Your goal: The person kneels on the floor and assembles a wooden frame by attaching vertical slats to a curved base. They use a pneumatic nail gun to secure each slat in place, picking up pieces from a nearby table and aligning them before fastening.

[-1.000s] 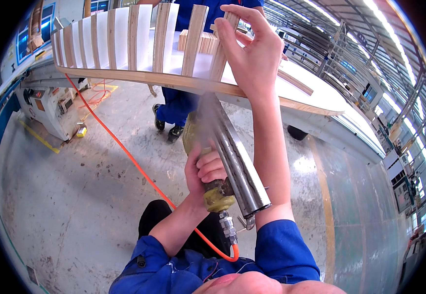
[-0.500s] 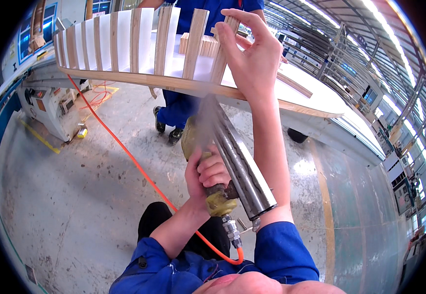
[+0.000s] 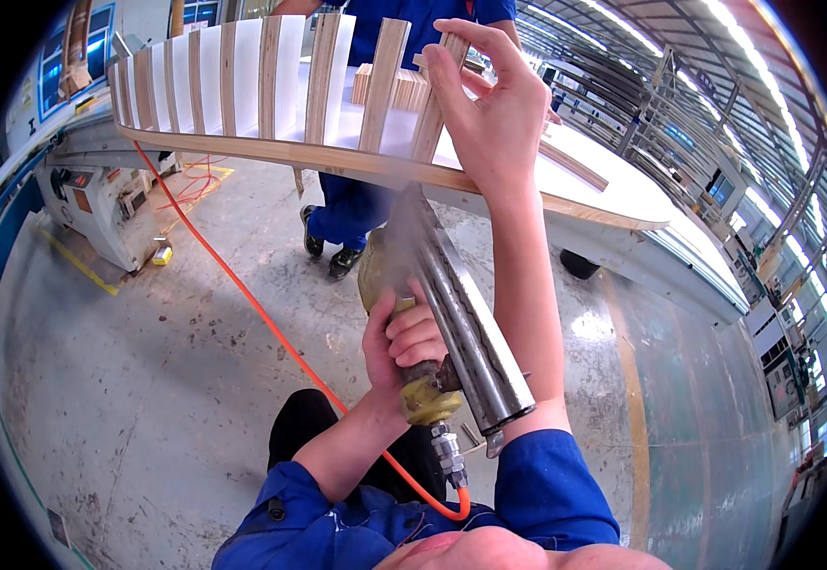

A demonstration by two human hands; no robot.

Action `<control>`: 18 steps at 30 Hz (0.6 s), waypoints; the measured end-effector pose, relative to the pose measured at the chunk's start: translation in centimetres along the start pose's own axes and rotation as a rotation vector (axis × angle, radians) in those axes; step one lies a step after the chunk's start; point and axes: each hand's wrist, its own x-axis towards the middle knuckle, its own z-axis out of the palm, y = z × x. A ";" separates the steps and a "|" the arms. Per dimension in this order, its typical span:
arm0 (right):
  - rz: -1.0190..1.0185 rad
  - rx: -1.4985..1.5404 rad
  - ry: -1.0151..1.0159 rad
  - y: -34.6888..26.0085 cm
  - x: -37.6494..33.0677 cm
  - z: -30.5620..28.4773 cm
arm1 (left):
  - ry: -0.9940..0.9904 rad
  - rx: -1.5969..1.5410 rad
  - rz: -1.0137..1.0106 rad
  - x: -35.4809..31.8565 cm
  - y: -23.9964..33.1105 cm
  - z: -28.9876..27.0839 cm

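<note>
My left hand (image 3: 404, 332) is wrapped round the grip of a yellowish air nail gun (image 3: 423, 404) with a long metal magazine (image 3: 471, 328). The gun's nose meets the underside of the curved wooden board (image 3: 290, 152), though a blurred patch hides the exact contact. Above that spot my right hand (image 3: 501, 109) pinches the upper part of an upright plywood slat (image 3: 430, 123), thumb on one side and fingers on the other. Several similar slats, such as one plywood slat (image 3: 385, 85), stand spaced along the board to the left.
An orange air hose (image 3: 261, 309) runs from the gun's coupling up to the left. Across the table stands a co-worker in blue (image 3: 342, 209), beside a stack of small wooden blocks (image 3: 404, 92). Loose strips (image 3: 575, 166) lie on the white tabletop (image 3: 632, 195). A machine (image 3: 100, 214) stands at left.
Board and slats sit very slightly further right in the picture, and the magazine's rear end has shifted a little left. Both hands keep their grips.
</note>
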 end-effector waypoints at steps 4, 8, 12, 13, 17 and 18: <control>-0.017 0.008 0.056 0.2 0.1 0.1 | -0.004 -0.015 -0.009 0.1 -0.2 0.0; -0.012 0.022 0.047 0.1 0.1 0.1 | -0.023 0.015 -0.015 -0.1 -0.3 0.0; -0.021 0.011 0.049 -0.2 0.3 0.0 | -0.008 -0.026 -0.020 0.1 -1.0 1.1; -0.005 0.013 0.046 -0.3 0.2 0.1 | 0.002 -0.025 0.001 0.0 -1.0 1.2; 0.068 0.029 0.043 -0.7 0.1 0.0 | 0.185 0.090 0.091 -1.7 0.2 2.6; 0.084 0.035 0.048 -0.8 0.2 -0.3 | 0.248 0.134 0.109 -2.4 0.9 3.2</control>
